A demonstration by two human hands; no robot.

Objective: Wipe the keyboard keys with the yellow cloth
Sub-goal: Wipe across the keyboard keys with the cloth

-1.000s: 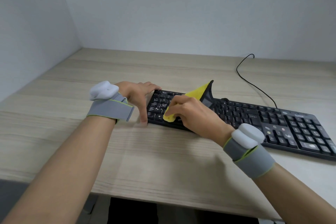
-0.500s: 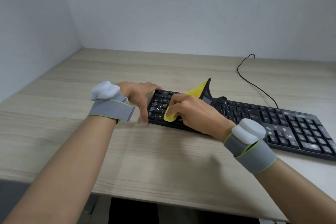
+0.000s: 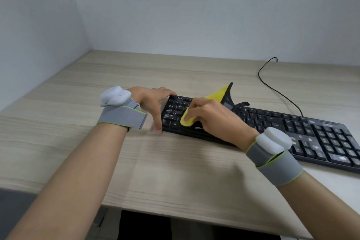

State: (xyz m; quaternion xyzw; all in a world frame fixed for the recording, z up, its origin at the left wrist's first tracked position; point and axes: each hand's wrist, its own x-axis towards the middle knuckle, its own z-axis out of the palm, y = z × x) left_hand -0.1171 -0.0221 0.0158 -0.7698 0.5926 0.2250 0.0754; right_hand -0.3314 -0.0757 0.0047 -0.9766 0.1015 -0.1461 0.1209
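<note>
A black keyboard lies across the wooden desk, running from the middle to the right edge of view. My right hand presses a folded yellow cloth with a dark edge onto the keys at the keyboard's left end; a corner of the cloth sticks up behind my fingers. My left hand clasps the keyboard's left end, with fingers over the far corner and the thumb down by the near corner. Both wrists wear grey straps with white pods.
The keyboard's black cable loops back over the desk toward the rear wall. White walls close the desk at the left and back. The desk's front edge runs just below my forearms.
My right hand and the cloth have barely shifted on the left-hand keys. The left hand stays on the keyboard's end.
</note>
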